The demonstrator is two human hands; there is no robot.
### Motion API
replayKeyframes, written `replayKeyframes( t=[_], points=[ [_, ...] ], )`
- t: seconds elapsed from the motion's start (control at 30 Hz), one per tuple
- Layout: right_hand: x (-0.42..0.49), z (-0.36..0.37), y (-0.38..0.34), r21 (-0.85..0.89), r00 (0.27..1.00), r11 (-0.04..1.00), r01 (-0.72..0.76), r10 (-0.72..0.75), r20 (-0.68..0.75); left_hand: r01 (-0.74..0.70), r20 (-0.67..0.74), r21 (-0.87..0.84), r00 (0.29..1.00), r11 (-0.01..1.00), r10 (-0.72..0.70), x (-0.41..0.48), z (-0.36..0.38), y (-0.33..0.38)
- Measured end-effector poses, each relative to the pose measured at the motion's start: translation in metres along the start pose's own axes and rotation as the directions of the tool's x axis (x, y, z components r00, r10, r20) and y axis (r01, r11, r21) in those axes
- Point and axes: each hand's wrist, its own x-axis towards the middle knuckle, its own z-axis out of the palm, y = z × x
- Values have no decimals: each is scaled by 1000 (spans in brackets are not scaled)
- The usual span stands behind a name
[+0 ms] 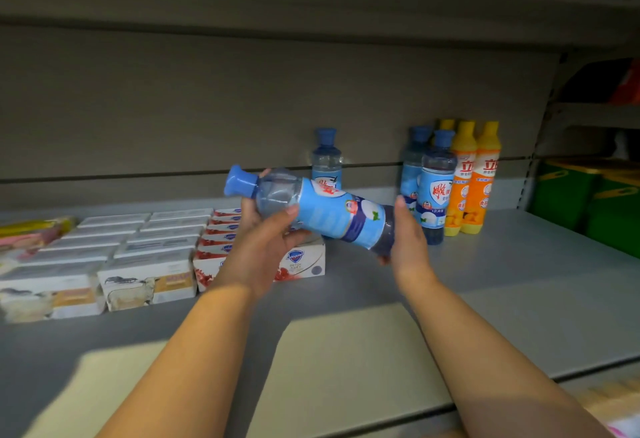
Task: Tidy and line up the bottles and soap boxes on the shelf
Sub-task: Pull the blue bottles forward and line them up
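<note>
While it hangs tilted almost flat above the grey metal shelf point(519, 281), cap to the left, the clear plastic bottle with a blue cap and blue label point(332, 215) is held by both hands: the left hand point(263, 243) grips its shoulder and the right hand point(408, 240) cups its base. Rows of white cardboard soap boxes point(145, 274) lie on the left. One upright blue-capped bottle point(326, 163) stands far behind; a pair of blue-capped bottles point(436, 181) stands to the right, just beside orange bottles with yellow tops point(474, 177).
</note>
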Motion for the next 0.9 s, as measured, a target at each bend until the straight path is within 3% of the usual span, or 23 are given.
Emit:
replayKeyframes(
  t=[0.07,0.13,0.23,0.3,0.4,0.43,0.47,0.53,0.57,0.63,0.67,0.7,0.77,0.83,0.9],
  points=[
    [5,-1,-3,109,991,987,-114,121,-62,-32,19,66,999,997,30,0,5,-2],
    [6,-1,-6,156,989,984,-92,108,-103,-69,-31,102,997,992,72,-1,8,-4],
    [-5,1,-3,58,981,979,195,-195,-3,-75,-131,19,988,997,77,-1,8,-3],
    [-12,-1,-1,51,889,899,435,-437,138,-47,-242,-72,970,996,28,1,7,-4],
    [-14,-4,3,-106,609,615,781,-714,344,-40,-403,-28,915,999,25,3,3,-7],
    [-15,-2,4,-126,571,570,812,-730,375,-49,-423,22,904,999,54,3,2,-6],
    [-17,0,4,-119,581,584,803,-722,375,-58,-425,58,902,997,77,3,0,-6],
    [-19,6,4,-70,654,671,738,-686,320,-64,-361,52,929,997,78,3,-4,-3],
    [-20,9,3,-37,733,752,658,-628,261,-63,-313,19,947,998,66,3,-6,-3],
    [-14,12,-3,40,950,957,286,-289,117,-73,-198,34,977,997,78,4,-8,-8],
    [-8,10,-6,63,997,998,30,-35,74,-81,-156,96,983,992,96,5,-8,-12],
    [-3,6,-6,60,979,979,-196,191,77,-98,-123,161,985,982,119,5,-8,-17],
    [0,-4,-7,84,891,889,-449,439,115,-119,-92,235,985,965,144,3,-5,-23],
    [0,-6,-5,91,851,850,-519,504,144,-124,-114,244,981,962,156,4,-4,-24],
    [-3,1,-3,96,872,874,-477,457,177,-113,-186,192,971,975,149,6,-6,-20]
  ],
)
